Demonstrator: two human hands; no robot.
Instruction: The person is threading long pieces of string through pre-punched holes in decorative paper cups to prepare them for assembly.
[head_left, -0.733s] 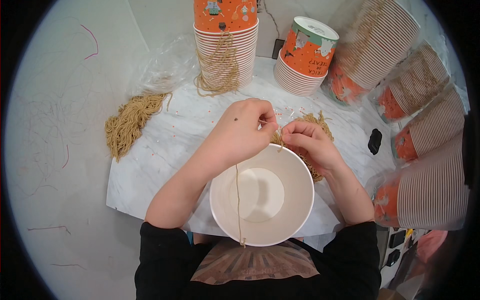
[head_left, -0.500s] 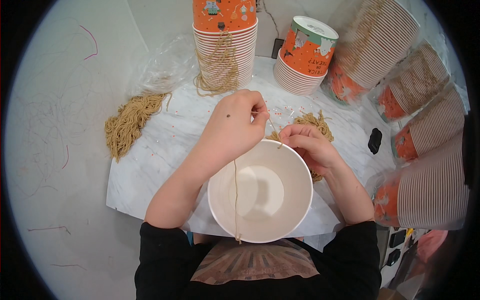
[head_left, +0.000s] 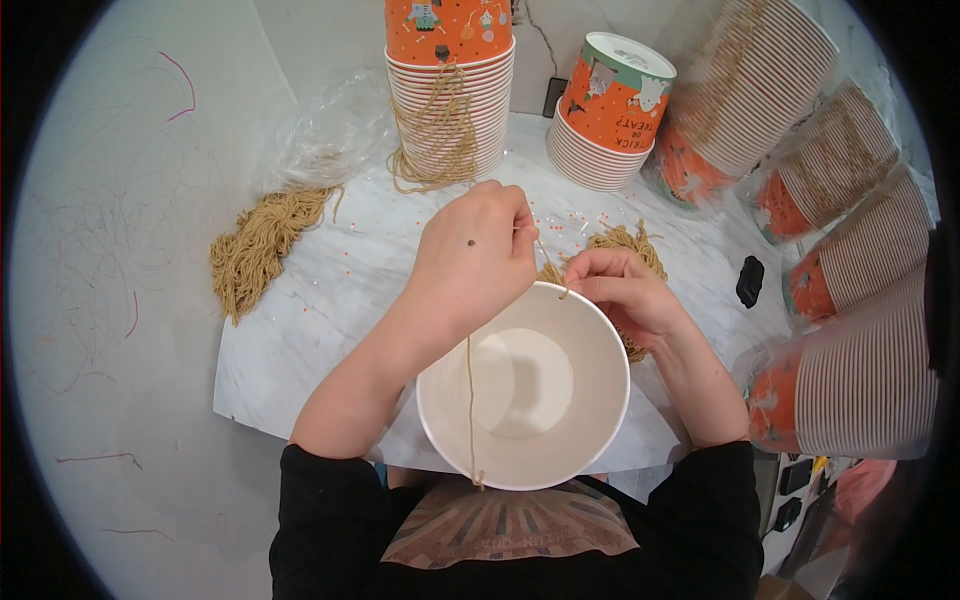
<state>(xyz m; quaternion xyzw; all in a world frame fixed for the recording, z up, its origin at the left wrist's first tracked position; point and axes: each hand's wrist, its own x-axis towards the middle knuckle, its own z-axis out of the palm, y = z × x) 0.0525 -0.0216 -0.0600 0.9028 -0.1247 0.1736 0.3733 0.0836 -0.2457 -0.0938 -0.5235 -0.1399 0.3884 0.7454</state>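
Observation:
A white-lined paper bucket (head_left: 590, 400) sits open-side up at the table's near edge, in front of my body. A tan cord (head_left: 471, 400) is knotted at its near rim and runs across the opening, passing under my left hand. Above the far rim, my left hand (head_left: 480, 240) is closed, pinching the cord's end between thumb and fingers. The cord stretches from there to the far rim, where a loop sits. My right hand (head_left: 625, 290) is closed at that spot, thumb and fingers pinching the cord by the rim. Its lower fingers are partly hidden behind the bucket.
A tan cord bundle (head_left: 262, 250) lies at the left; another bundle (head_left: 640, 245) is beyond my right hand. Stacked orange buckets (head_left: 450, 110) and a shorter stack (head_left: 605, 130) stand at the back. Plastic-wrapped bucket stacks (head_left: 860, 370) line the right. A small black object (head_left: 750, 282) lies nearby.
Both hands and the bucket have shifted slightly to the right. My left hand has turned a little, and the cord between the hands stays stretched.

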